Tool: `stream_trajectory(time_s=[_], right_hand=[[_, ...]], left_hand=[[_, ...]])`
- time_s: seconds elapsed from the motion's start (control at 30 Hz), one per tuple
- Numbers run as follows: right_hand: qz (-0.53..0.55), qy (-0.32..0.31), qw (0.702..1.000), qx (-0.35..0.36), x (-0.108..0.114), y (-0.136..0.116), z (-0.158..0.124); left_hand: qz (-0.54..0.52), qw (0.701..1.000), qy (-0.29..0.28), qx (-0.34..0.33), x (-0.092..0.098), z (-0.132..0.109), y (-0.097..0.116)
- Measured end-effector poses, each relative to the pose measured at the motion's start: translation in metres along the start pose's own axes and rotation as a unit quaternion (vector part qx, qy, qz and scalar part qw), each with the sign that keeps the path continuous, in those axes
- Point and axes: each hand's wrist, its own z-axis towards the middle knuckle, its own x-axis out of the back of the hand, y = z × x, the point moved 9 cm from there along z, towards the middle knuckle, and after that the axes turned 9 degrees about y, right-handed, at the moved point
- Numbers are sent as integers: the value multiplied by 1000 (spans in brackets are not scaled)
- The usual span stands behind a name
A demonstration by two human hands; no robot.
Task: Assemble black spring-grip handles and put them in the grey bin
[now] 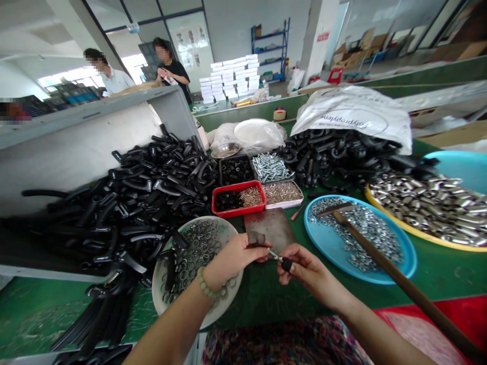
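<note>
My left hand (247, 251), with a beaded bracelet at its wrist and a dark wrap on a finger, pinches one end of a small silvery screw (273, 254). The other end meets the fingertips of my right hand (304, 266), which are closed round it. Something black shows at my right thumb; whether it is a wrap or a part I cannot tell. Both hands are just above a flat metal plate (268, 223). Under my left forearm is a pale round tray (158, 284) of metal rings (200, 243).
Black curved parts (152, 187) spill from a tipped grey crate (76, 137). Behind the plate are a red tray (238, 212) and a bin of screws (271, 167). A hammer (376, 256) lies across a blue basin (411, 263). Metal sleeves (429, 208) fill a yellow-rimmed tray at right.
</note>
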Motion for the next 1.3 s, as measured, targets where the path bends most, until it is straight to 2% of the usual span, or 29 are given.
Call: stream_trajectory(time_s=[0.1, 0.17, 0.27, 0.3, 0.33, 0.43, 0.47, 0.5, 0.57, 0.6, 0.63, 0.7, 0.73, 0.77, 0.8, 0.83, 0.87, 0.9, 0.93, 0.97, 1.0, 1.03, 1.07, 1.1, 1.3], right_hand=[[-14, 7, 1000, -3, 4, 5, -1], [-25, 27, 999, 6, 8, 4, -1], [-45, 51, 998, 15, 12, 0, -2], [-58, 51, 997, 12, 12, 0, -2], [-75, 50, 996, 6, 12, 1, -2], [-124, 67, 990, 5, 17, 2, 0], [-135, 80, 988, 12, 19, 1, 1], [-143, 90, 985, 20, 21, -1, 1], [-159, 88, 983, 30, 17, -2, 1], [-170, 74, 982, 30, 13, -1, 1], [-184, 57, 981, 26, 8, 0, 1], [-209, 39, 977, 18, 2, 3, 2], [-216, 43, 975, 15, 2, 4, 3], [-217, 54, 975, 13, 4, 5, 4], [-214, 67, 975, 12, 6, 5, 5], [-208, 79, 975, 9, 9, 5, 6], [-203, 86, 975, 5, 10, 6, 7], [-199, 89, 976, -1, 11, 8, 9], [-195, 88, 977, -5, 10, 9, 10], [-192, 86, 978, -7, 8, 10, 11], [-187, 84, 979, -7, 6, 10, 13], [-181, 84, 980, -6, 3, 10, 14], [-174, 85, 981, -4, 1, 9, 15], [-167, 87, 982, -2, -2, 8, 15], [-127, 92, 988, 16, -13, -4, 14]], left_hand=[[-72, 997, 8, -33, -2, -3, 11], [-92, 994, 37, -51, 1, -4, 15], [-11, 989, 126, -78, 17, -7, 19], [19, 988, 133, -80, 19, -10, 20], [33, 990, 112, -80, 16, -12, 21], [-1, 997, -23, -78, -2, -21, 26], [-9, 996, -33, -81, -1, -23, 29], [-1, 996, -13, -84, 4, -23, 31], [47, 993, 68, -90, 19, -21, 31], [67, 990, 86, -91, 23, -21, 31], [72, 990, 75, -92, 21, -22, 30], [37, 994, 9, -99, 16, -29, 29], [23, 994, -1, -105, 22, -34, 30], [33, 993, 26, -110, 37, -38, 31], [78, 987, 88, -112, 62, -41, 31], [162, 964, 182, -106, 96, -45, 31], [277, 914, 284, -88, 132, -52, 32], [405, 835, 368, -59, 166, -61, 34], [514, 744, 427, -23, 194, -69, 35], [597, 667, 446, 16, 215, -73, 34], [657, 612, 438, 47, 231, -73, 29], [699, 576, 419, 68, 241, -70, 24], [724, 559, 396, 80, 247, -66, 18], [736, 554, 379, 84, 249, -62, 13], [728, 580, 357, 80, 229, -49, 3]])
